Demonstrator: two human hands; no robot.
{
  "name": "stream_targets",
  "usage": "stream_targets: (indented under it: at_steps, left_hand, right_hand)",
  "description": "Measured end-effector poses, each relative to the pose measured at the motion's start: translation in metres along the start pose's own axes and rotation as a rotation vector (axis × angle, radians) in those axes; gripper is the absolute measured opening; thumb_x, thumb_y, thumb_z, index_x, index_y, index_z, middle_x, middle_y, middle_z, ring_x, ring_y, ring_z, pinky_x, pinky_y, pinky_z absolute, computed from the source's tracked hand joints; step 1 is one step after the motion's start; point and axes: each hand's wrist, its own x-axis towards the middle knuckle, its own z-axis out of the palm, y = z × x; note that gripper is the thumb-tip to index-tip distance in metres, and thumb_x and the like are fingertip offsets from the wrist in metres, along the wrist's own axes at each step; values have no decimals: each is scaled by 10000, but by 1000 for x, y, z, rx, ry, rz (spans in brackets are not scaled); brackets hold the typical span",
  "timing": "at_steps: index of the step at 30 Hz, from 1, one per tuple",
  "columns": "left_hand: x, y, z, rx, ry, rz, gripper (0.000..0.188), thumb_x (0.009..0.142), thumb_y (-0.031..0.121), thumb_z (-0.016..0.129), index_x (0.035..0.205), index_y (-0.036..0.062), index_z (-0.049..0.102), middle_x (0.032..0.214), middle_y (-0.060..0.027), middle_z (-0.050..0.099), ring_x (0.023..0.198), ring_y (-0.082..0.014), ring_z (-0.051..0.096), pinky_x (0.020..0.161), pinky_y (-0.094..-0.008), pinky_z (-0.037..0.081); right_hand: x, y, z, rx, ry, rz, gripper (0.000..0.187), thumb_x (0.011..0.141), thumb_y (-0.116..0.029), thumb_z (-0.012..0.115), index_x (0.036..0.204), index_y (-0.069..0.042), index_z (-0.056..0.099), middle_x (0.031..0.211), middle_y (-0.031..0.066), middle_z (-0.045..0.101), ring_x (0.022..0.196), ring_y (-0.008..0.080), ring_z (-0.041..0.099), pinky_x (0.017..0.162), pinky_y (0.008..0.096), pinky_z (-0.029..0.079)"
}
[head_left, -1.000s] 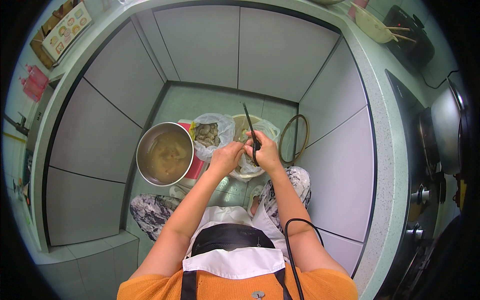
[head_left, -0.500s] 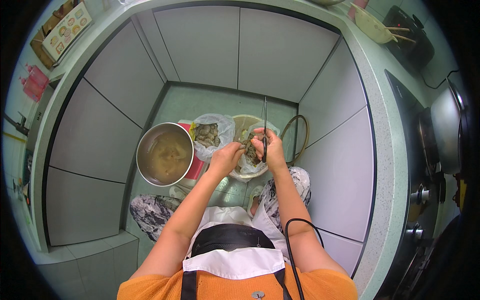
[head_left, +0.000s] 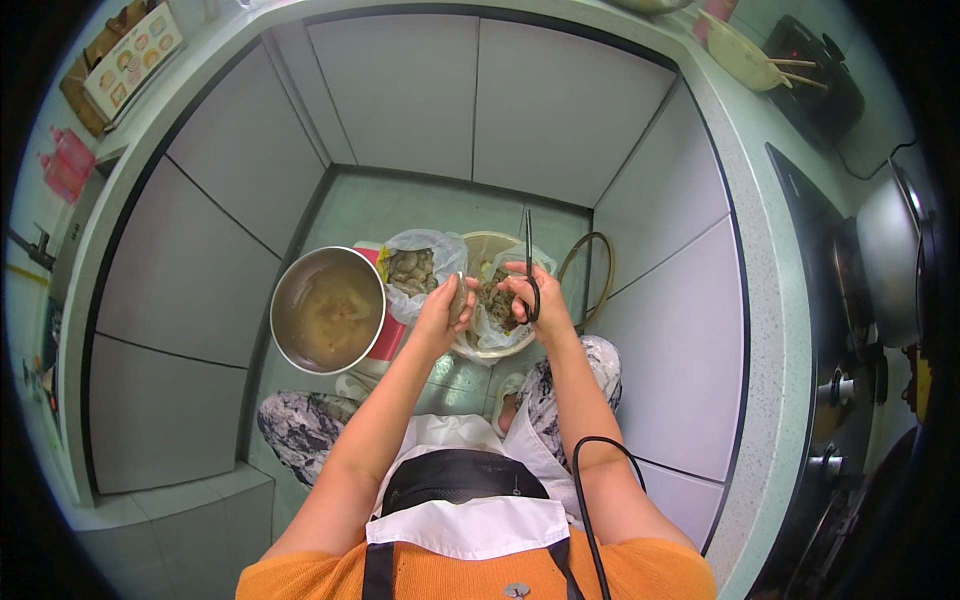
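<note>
My left hand (head_left: 434, 318) is closed around a grey shrimp (head_left: 459, 298), held up between thumb and fingers. Scissors (head_left: 529, 250) point away from me in my right hand (head_left: 549, 305), whose fingers curl about the handles. Both hands hover near a pale round bin (head_left: 486, 240) lined with a clear plastic bag; brownish shrimp scraps (head_left: 497, 302) lie in it. Just left of the bin, a white plastic bag (head_left: 450, 262) is full of whole grey shrimp (head_left: 411, 270). Farther left stands a metal pot (head_left: 274, 322) with cloudy brownish water and some pale pieces in it.
Something red and white (head_left: 386, 342) lies under the pot and shrimp bag. A brown hoop-like loop (head_left: 610, 262) leans beside the bin. Grey cabinets (head_left: 395, 95) enclose the floor on three sides. A black cable (head_left: 578, 490) hangs over my right arm.
My left hand has drawn back left from the right hand and turned, showing the shrimp in its fingers. My right hand and the scissors have shifted slightly, the tips a little lower.
</note>
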Motion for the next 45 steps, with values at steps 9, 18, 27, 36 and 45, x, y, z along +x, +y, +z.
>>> stream_targets:
  at_steps: [9, 18, 27, 36, 45]
  left_hand:
    - [9, -12, -15, -438, 77, -66, 328, 943, 327, 422, 1131, 74, 510, 810, 5, 525, 710, -110, 500, 606, -245, 423]
    - [15, -21, -21, -322, 133, -50, 301, 926, 332, 463, 1134, 119, 507, 744, 13, 502, 609, -105, 436, 520, -235, 354]
    - [8, -8, -13, -339, 21, -44, 440, 942, 455, 346, 1130, 97, 521, 726, 25, 477, 576, -92, 407, 497, -225, 336]
    - [0, -1, -15, -279, 20, 2, 401, 948, 398, 362, 1138, 77, 512, 704, 15, 470, 551, -101, 398, 489, -237, 334]
    - [-20, 8, -75, -609, 132, 75, 301, 933, 303, 417, 1111, 87, 529, 765, -14, 505, 634, -134, 435, 533, -248, 370]
  right_hand:
    - [9, 22, 1, -531, 155, -148, 263, 777, -66, 643, 995, -9, 506, 622, 8, 531, 422, 70, 477, 380, 224, 368]
    - [10, 19, 15, -568, 222, -144, 223, 727, -74, 645, 913, -9, 541, 650, 36, 590, 475, 115, 548, 429, 254, 426]
    - [16, 30, 3, -730, 239, -199, 254, 669, -64, 607, 913, -14, 559, 707, 80, 622, 588, 179, 596, 539, 298, 473]
    - [17, 39, -4, -915, 218, -177, 327, 670, -70, 650, 974, -8, 549, 764, 97, 631, 581, 210, 597, 548, 319, 490]
    - [18, 60, 27, -1173, -79, -170, 772, 637, -121, 670, 1327, -30, 335, 1225, 253, 420, 1121, 386, 456, 939, 370, 396]
